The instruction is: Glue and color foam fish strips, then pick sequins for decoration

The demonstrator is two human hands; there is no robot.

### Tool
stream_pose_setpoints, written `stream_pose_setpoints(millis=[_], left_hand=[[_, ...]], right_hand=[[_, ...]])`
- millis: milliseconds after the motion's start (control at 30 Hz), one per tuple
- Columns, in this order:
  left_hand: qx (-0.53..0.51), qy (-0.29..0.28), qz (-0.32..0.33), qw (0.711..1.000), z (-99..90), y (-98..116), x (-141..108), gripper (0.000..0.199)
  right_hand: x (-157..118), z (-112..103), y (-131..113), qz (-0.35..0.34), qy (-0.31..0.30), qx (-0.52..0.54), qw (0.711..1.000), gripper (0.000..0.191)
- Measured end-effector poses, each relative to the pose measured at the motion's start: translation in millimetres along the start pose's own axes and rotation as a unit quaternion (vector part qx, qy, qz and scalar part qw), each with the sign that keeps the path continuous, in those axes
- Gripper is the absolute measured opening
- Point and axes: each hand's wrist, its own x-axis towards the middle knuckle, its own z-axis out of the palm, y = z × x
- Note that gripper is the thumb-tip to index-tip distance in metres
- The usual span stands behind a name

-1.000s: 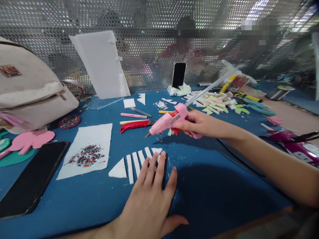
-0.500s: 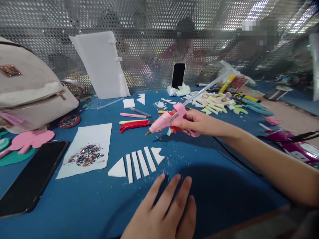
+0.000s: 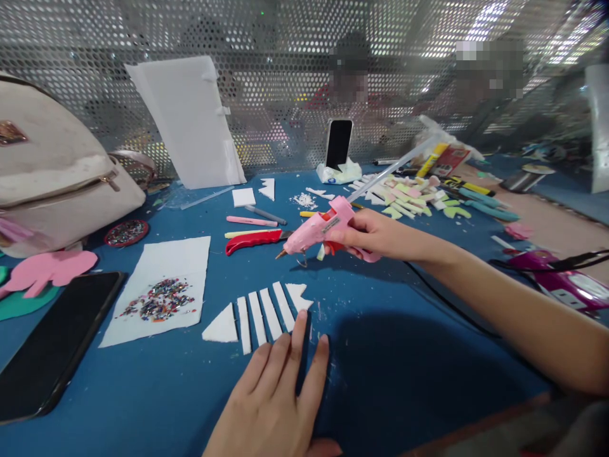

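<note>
My right hand is wrapped round the handle of a pink glue gun, its nozzle pointing down-left above the blue table. A clear glue stick sticks out of its back. My left hand lies with fingers spread at the lower middle and holds nothing. Its fingertips reach the lower ends of several white foam strips. Left of the strips is a white pointed foam piece, and on their right a notched foam tail piece, close to one of my fingertips.
A white sheet bears glittery bits, beside a black phone. A red-handled knife and pens lie behind the foam. Foam scraps are piled at back right. A black cord runs under my right forearm. A backpack stands left.
My left hand has moved left and forward, up to the foam strips and tail piece. My right hand keeps the glue gun in nearly the same place. The view has shifted slightly.
</note>
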Motion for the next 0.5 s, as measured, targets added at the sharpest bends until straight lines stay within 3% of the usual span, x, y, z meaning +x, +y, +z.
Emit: stream_pose_setpoints(millis=[300,500], left_hand=[[-0.012,-0.003,-0.03,0.999,-1.5,-2,8,0.088],[-0.031,0.01,-0.011,0.999,-7.7,-5,15,0.083]], right_hand=[[0,1,-1,-0.012,0.0,0.009,1.0,0.05],[-2,0,-5,-0.008,0.003,0.0,1.0,0.051]])
